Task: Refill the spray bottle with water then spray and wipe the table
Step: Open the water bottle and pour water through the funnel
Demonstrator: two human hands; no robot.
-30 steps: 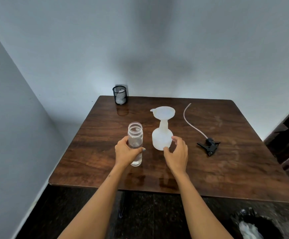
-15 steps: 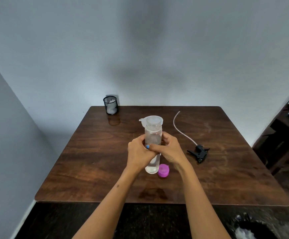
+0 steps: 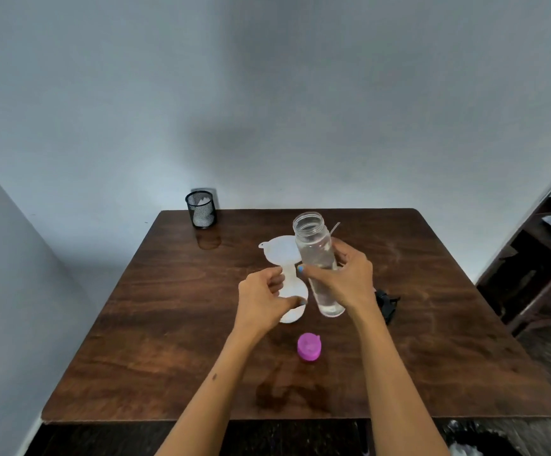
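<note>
The right hand (image 3: 343,284) gripped the uncapped water bottle (image 3: 317,258). The left hand (image 3: 262,299) held the white spray bottle (image 3: 292,296) under its funnel (image 3: 280,253).

Both bare forearms reach forward from the bottom edge over the counter (image 3: 142,324). The right hand (image 3: 343,281) is raised, its fingers and thumb curled round the middle of a clear water bottle (image 3: 317,258) that it holds up, tilted slightly. The left hand (image 3: 264,301) sits lower and just beside it, thumb and curled fingers closed on the body of the white spray bottle (image 3: 292,299) standing on the counter.
</note>
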